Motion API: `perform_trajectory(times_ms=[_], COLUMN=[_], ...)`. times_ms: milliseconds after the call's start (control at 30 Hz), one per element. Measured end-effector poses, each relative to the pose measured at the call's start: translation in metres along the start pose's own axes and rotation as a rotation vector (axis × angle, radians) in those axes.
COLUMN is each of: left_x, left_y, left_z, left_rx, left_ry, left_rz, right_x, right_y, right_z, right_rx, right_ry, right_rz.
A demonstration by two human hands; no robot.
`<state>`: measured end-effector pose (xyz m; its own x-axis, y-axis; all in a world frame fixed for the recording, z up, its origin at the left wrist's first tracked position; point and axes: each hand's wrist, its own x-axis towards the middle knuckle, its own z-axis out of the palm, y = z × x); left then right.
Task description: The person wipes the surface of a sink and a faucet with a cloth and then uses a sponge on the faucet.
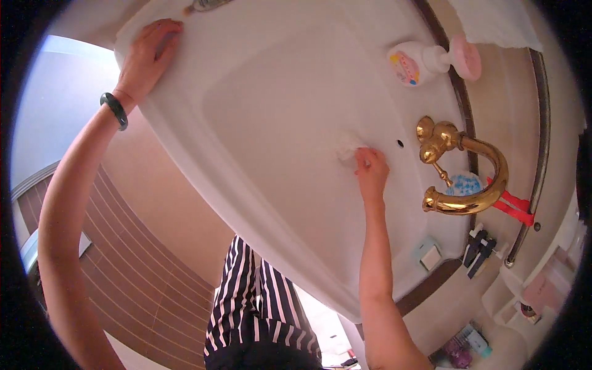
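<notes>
A white washbasin (265, 80) fills the middle of the view. Down in its bowl, near the small dark overflow hole (400, 143), my right hand (372, 169) is closed in a pinch on a crumpled white tissue (349, 147), pressed against the basin's surface. The tissue blends into the white bowl, so its full outline is hard to make out. At the upper left, my left hand (150, 54) rests on the basin's outer rim, fingers bent and thumb apart. A dark green bangle (115, 111) circles that wrist.
A curved gold tap (487, 197) stands on the right rim. Above it is a white pump bottle (419, 64) with a pink top. A blue-and-white round item (464, 184) lies behind the spout, and a soap dish (430, 255) sits at the lower right corner.
</notes>
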<state>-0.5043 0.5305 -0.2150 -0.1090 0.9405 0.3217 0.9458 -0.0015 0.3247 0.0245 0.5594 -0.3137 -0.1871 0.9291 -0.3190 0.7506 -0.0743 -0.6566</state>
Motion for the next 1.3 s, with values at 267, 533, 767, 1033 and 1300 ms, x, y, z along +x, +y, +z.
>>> perform_trajectory(times_ms=[267,533,767,1033,1300], left_x=[0.001,-0.002,0.001,0.000,0.008], left_y=[0.007,0.006,0.006,0.005,0.021], left_z=[-0.003,-0.009,-0.009,-0.011,-0.003], left_rx=[0.002,0.020,-0.035,0.060,-0.019], left_ry=[0.010,0.021,-0.039,0.035,-0.005], left_rz=[-0.002,0.024,-0.096,0.016,-0.063], right_x=[-0.005,0.023,0.053,0.025,0.068], right_y=[-0.011,-0.103,-0.142,-0.070,-0.166], right_z=[0.057,0.035,0.005,0.087,0.140], right_rx=[-0.321,0.153,0.169,-0.348,-0.081], right_ry=[0.578,-0.004,-0.328,-0.141,0.199], right_rz=[-0.399,-0.215,-0.170,-0.480,-0.589])
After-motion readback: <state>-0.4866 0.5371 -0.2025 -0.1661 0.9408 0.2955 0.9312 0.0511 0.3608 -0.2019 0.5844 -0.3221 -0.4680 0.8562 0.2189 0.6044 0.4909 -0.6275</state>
